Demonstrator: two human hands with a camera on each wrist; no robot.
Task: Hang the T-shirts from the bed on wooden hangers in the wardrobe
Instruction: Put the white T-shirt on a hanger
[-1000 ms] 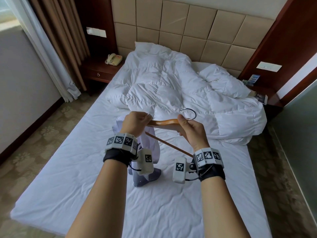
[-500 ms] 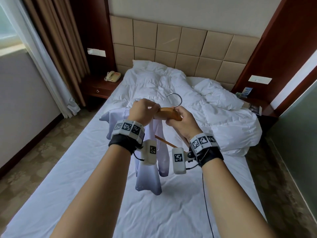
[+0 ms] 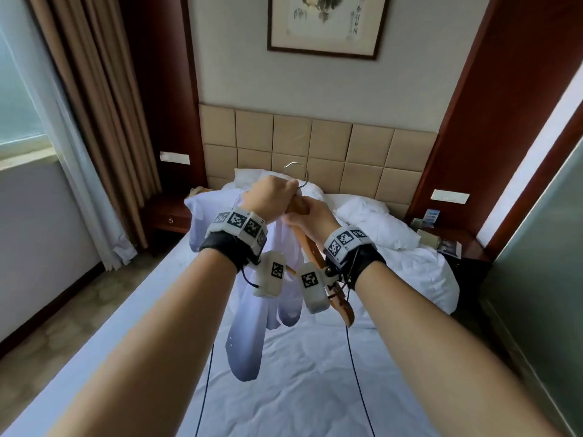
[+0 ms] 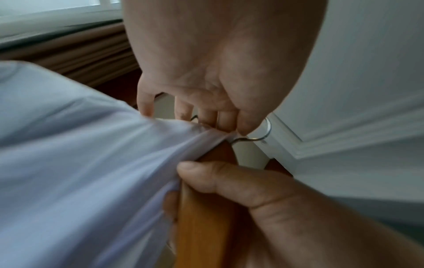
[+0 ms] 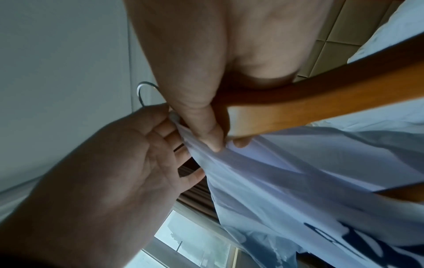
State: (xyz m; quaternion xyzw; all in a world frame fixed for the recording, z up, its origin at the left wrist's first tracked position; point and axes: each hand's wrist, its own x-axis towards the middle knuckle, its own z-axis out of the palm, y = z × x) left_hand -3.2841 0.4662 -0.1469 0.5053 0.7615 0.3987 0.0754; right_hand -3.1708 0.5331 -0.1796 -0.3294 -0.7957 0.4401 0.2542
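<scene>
Above the bed, left hand fingers pinch the T-shirt collar; right hand fingers grip the wooden hanger.

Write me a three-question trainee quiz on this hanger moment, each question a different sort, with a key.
1. True or false: the T-shirt lies flat on the bed.
2. Which hand grips the wood of the hanger? A) left hand B) right hand C) neither
3. Fill in: the hanger's metal ___ sticks up above the hands.

Key: 1 false, it hangs in the air from the hanger. 2 B; the left pinches the fabric by the hook. 3 hook.
</scene>
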